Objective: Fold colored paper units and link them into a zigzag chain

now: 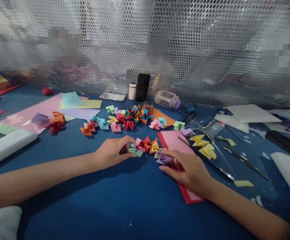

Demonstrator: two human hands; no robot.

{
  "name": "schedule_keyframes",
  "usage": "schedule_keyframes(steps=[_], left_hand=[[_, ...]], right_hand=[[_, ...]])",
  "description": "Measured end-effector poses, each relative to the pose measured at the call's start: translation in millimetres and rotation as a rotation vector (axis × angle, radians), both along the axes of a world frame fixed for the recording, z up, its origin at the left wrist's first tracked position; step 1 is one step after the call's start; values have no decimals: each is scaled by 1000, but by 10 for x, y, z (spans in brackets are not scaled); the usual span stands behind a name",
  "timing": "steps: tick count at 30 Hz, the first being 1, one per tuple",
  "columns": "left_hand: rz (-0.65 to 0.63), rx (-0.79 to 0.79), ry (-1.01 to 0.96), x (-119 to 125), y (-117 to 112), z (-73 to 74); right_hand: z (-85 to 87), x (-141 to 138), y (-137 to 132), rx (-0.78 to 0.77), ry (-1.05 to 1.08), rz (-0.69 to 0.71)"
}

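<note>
A row of folded paper pieces [148,145] stretches between my hands, running from mint green and blue through pink, orange and yellow to purple. My left hand [116,150] pinches the green and blue end between thumb and fingers. At the other end, the purple folded piece [164,159] is between the thumb and fingers of my right hand [188,170]. Under that hand lie pink and red paper sheets [172,138]. Just beyond the row sits a multicoloured cluster of folded paper [138,114], with loose pink, blue, orange and green folded pieces around it.
Yellow folded pieces [207,150], tweezers [227,174] and paper scraps lie at right. A phone [142,87] leans upright beside a small pale bottle [132,91] and a clear jar [167,99] on its side. Coloured sheets [83,113] cover the left. Perforated metal [125,60] closes off the back.
</note>
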State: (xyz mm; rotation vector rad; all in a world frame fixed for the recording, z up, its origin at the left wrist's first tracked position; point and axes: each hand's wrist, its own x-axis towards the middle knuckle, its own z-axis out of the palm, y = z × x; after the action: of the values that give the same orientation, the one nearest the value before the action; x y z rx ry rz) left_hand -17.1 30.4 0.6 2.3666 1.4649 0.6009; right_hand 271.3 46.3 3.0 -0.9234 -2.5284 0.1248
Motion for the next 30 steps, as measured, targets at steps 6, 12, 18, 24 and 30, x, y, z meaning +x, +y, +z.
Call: schedule_keyframes(steps=[6,12,18,24,30], left_hand=[[-15,-57,-83,0,49,114],[-280,-174,-152,-27,361,272],[-363,-255,-303,121,576,191],[-574,-234,-332,281,697,198],[-555,-389,-394,341,688,221]], right_hand=[[22,16,128,7,117,-149],[205,-31,446,-313,55,-10],[213,-180,477,-323,47,71],[239,-319,416,-326,58,170],[234,-289,411,-299,79,256]])
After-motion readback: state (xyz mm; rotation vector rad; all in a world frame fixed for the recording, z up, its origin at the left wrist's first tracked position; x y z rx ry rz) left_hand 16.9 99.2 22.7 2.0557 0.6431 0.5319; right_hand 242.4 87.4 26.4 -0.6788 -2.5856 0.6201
